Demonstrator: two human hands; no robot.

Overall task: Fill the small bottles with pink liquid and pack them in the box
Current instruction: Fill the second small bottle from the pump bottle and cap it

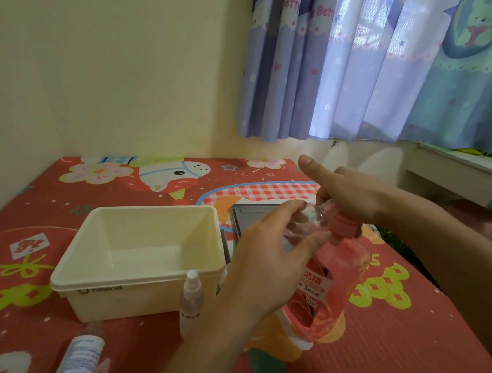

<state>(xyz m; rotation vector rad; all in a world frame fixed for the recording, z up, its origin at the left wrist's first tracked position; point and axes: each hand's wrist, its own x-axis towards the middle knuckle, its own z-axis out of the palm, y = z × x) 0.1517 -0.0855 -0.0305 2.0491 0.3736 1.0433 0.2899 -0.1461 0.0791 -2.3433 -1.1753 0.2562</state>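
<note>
Nearest the camera, the left hand (269,260) comes up from the bottom edge and wraps its fingers around a small clear bottle (308,219), holding it tilted with its mouth toward the pink pump head of the pink liquid bottle (324,285). Its grasp looks closed on the small bottle, thumb below and fingers over the top. The right hand (353,196) sits on top of the pump, palm down, fingers curled over the pink head and thumb raised free; it appears to be pressing or about to press.

Doing this step well likely depends on keeping the small bottle's opening right under the pump spout before any push, since the spout is partly hidden by the fingers and I cannot tell whether they are truly aligned. Slow, short presses should suit a narrow neck better than a full stroke, and the big bottle, which leans rather than stands straight, would be steadier set flat on the red patterned mat (395,344). How much liquid is already in the small bottle cannot be judged; it looks nearly clear.

Further out, a spray bottle (191,298) with a white cap stands just in front of the cream box (138,281), which is open and shows nothing inside. A white tube-like bottle (77,367) lies on its side at the lower left. Behind the hands a grey flat thing (252,215) lies beside the box, possibly its lid. Packing has not begun.
</note>
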